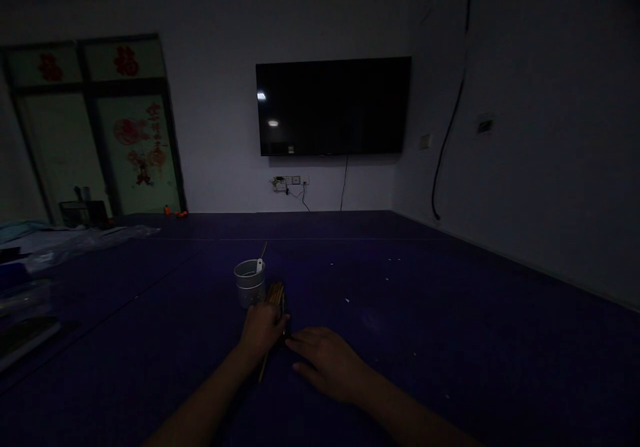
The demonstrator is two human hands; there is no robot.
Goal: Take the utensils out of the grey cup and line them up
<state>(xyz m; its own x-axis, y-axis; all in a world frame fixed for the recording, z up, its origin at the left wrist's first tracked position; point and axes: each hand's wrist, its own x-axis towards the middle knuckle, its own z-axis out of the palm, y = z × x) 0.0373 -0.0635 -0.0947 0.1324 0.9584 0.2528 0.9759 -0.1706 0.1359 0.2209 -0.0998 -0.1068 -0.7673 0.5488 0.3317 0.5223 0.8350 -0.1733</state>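
Note:
My left hand (261, 330) is closed around a bundle of brown wooden chopsticks (275, 293) on the dark blue surface. One thin stick (263, 365) sticks out below the hand, toward me. To the right lies my right hand (325, 360), its fingers stretched toward the bundle and the fingertips close to its side. Whether they touch a small dark item there I cannot tell in the dim light. Just beyond my left hand stands a silver metal utensil holder (250, 290), upright, with a pale-handled utensil (259, 265) and a thin stick leaning in it.
Small white scraps (347, 300) are scattered on the blue surface (400, 340). Crumpled clear plastic (90, 243) and a flat dark item (30, 340) lie at the left. Small orange objects (175, 213) sit by the far edge, below a wall-mounted television (334, 107).

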